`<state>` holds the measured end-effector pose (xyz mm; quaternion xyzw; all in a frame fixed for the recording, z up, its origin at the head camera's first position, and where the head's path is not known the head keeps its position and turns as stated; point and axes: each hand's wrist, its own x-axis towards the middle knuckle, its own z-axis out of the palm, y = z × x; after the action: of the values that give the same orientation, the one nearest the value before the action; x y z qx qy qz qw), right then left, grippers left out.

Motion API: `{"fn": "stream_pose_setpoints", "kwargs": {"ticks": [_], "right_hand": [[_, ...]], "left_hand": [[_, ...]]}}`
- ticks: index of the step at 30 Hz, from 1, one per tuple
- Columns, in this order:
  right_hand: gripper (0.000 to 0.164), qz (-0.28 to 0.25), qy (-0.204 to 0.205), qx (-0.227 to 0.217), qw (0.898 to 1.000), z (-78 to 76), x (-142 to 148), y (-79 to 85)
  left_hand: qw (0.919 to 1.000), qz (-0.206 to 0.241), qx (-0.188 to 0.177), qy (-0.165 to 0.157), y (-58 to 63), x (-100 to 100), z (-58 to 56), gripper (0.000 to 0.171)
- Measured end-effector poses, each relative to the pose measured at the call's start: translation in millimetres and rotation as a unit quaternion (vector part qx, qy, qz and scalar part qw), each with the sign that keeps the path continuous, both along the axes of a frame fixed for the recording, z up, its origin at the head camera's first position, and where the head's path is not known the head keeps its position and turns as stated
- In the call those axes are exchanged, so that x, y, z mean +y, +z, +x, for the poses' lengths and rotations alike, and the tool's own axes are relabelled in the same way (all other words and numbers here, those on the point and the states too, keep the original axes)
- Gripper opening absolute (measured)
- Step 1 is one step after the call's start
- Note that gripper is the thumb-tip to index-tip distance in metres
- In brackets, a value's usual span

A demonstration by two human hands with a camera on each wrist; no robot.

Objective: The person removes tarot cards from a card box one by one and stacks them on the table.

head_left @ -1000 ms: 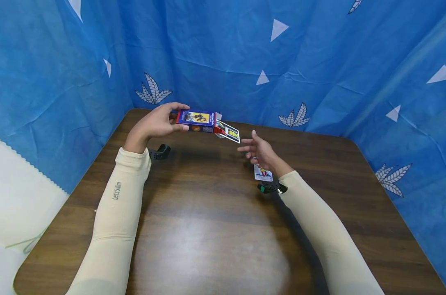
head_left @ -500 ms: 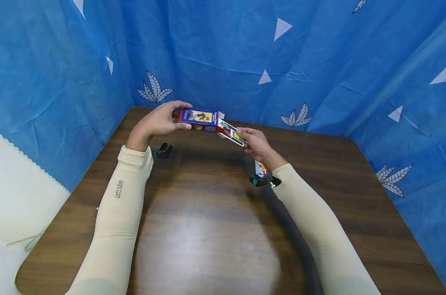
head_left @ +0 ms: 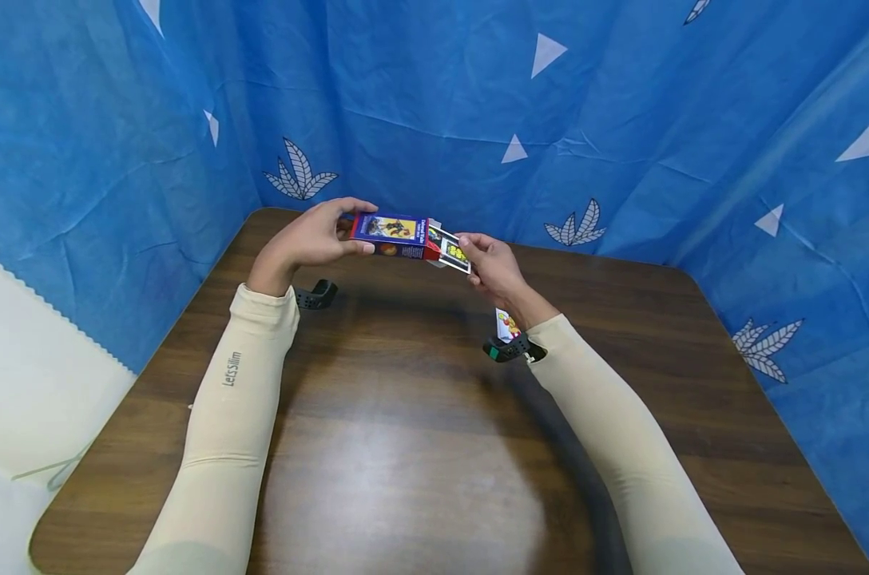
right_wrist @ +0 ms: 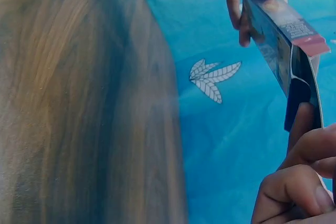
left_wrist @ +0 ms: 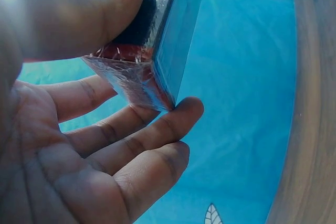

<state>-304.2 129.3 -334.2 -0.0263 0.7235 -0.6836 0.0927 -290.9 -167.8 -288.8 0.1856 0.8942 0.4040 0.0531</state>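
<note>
My left hand (head_left: 308, 233) grips the left end of a blue and red tarot card box (head_left: 390, 229), held above the table. In the left wrist view, the thumb lies on one side of the box (left_wrist: 131, 80) and the fingertips touch its other side. The box's right end has its flap open, and a tarot card (head_left: 452, 249) with yellow shapes sticks partly out. My right hand (head_left: 497, 267) pinches the outer end of that card. In the right wrist view, the forefinger reaches the box's open end. Below my right wrist lies another picture card (head_left: 507, 326), partly hidden.
A brown wooden table (head_left: 398, 431) spreads beneath both arms. Blue curtain (head_left: 434, 96) with leaf and triangle prints hangs close behind its far edge. Black wrist straps (head_left: 315, 295) jut out under the wrists. White cloth (head_left: 32, 383) hangs at the left.
My right hand has come from spread fingers beside the card to pinching it. Since then the card's outer end has shifted slightly up and toward the box. The left hand stays almost still.
</note>
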Motion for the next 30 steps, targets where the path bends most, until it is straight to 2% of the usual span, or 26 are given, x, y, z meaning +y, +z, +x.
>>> {"fn": "stream_pose_setpoints", "kwargs": {"ticks": [4,10,12,16,23,26,30], "right_hand": [[0.033,0.007,-0.005,0.014,1.0,-0.4,-8,7.4],[0.037,-0.002,-0.063,0.035,0.997,3.8,-20,17.8],[0.04,-0.02,-0.081,0.037,0.996,6.8,-24,21.4],[0.044,-0.088,-0.104,0.034,0.99,15.6,-29,28.9],[0.048,-0.168,-0.067,0.04,0.983,32.4,-36,32.7],[0.049,-0.164,-0.053,0.042,0.984,35.6,-38,30.6],[0.047,-0.14,-0.056,0.042,0.988,34.6,-40,27.2]], "left_hand": [[1.0,0.007,0.003,-0.002,-0.2,0,1.2,0.065],[0.9999,0.009,0.008,-0.002,0.9,-1,1.7,0.065],[0.9999,0.006,0.009,0.0,1.2,-1,1.5,0.065],[1.0,0.003,0.007,0.005,2.4,-1,1.1,0.066],[0.9998,0.006,0.008,0.017,5.5,-3,2.6,0.066],[0.9998,0.014,0.011,0.013,5.7,-4,2.4,0.066],[0.9997,0.014,0.017,0.015,5.4,-5,3.1,0.066]]}}
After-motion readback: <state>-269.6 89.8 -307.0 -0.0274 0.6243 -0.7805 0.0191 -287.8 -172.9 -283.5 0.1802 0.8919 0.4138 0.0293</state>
